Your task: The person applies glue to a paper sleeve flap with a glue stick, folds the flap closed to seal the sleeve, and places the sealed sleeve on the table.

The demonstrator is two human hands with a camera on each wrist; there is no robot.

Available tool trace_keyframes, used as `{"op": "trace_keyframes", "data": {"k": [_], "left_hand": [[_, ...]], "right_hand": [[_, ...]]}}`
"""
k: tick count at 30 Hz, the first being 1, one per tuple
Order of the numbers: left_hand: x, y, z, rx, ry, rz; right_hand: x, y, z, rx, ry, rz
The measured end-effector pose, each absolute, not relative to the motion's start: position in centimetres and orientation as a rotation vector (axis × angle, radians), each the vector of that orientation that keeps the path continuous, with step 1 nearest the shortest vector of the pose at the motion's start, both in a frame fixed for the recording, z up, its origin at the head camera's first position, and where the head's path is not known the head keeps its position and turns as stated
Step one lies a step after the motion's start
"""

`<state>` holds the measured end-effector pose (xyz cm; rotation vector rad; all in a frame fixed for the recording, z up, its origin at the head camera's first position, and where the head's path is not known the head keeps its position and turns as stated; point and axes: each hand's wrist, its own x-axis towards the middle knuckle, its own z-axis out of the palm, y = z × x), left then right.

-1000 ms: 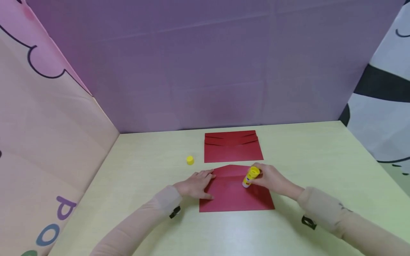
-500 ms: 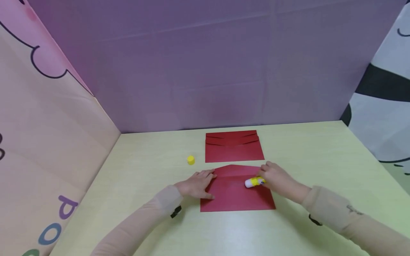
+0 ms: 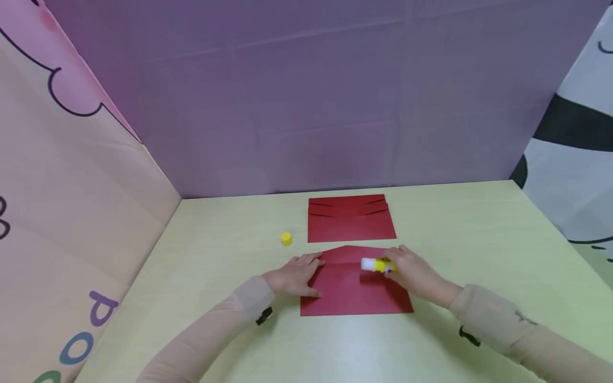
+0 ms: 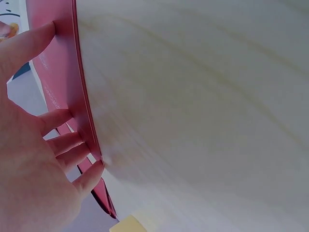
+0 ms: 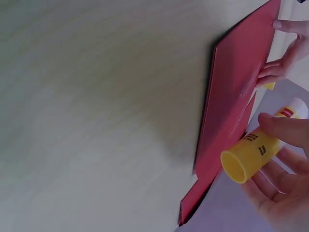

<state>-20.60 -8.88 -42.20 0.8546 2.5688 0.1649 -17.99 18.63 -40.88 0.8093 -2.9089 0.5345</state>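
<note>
A red envelope (image 3: 351,300) lies on the table with its pointed flap unfolded away from me. My left hand (image 3: 294,276) rests on its left edge, fingers spread and nearly straight, as the left wrist view also shows on the red paper (image 4: 65,63). Between the thumb and fingers of my right hand (image 3: 414,272) is a yellow and white glue stick (image 3: 377,265). It is held nearly level over the envelope's right half, white end to the left. The right wrist view shows the hollow yellow base of the glue stick (image 5: 251,157). Pale streaks mark the paper there.
Behind the first envelope lies a second red envelope (image 3: 351,229), its flap folded partly down. The small yellow cap (image 3: 286,239) stands to its left on the pale table (image 3: 225,234). A purple cloth wall (image 3: 306,106) rises along the table's back edge, with printed panels at both sides.
The glue stick has swung from steeply tilted, white end down, to nearly level, white end pointing left. Lately it has moved slightly back and left. My left hand stays in place.
</note>
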Motion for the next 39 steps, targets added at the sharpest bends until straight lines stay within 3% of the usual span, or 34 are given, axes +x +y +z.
{"op": "trace_keyframes", "data": {"k": [14,39], "left_hand": [[-20.6,-8.7,-42.1,0.844,2.567,0.15],[-20.5,-8.8,-42.1,0.859,2.571,0.142]], "right_hand": [[-18.9,22.3,-41.4,0.447,-2.817,1.212],[-20.1,28.0,-41.5,0.1,-2.732,1.351]]}}
